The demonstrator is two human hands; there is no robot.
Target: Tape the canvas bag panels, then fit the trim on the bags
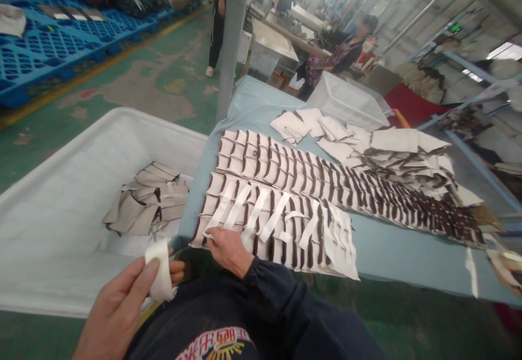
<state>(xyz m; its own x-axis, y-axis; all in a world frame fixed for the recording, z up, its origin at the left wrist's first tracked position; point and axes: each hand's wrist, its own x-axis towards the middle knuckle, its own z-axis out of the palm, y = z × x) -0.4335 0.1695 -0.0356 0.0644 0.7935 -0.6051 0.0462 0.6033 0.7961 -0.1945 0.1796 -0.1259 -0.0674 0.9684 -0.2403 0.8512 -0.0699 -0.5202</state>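
My left hand (118, 300) grips a folded white cloth band (158, 270) off the near left corner of the bench (391, 251), and my right hand's fingers are closed at the left end of the near row of cream, dark-edged fabric pieces (279, 252), though what they pinch I cannot tell. Loose white strips (255, 216) already cross much of that row, whereas the longer row of matching pieces (297, 168) behind looks unstripped, and a jumbled cream heap (403, 141) toward the far edge seems unsorted.

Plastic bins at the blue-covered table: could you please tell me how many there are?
2: a large white bin, pale pieces inside, beyond the left hand, and a translucent bin at the far side of the table. Others may be hidden.
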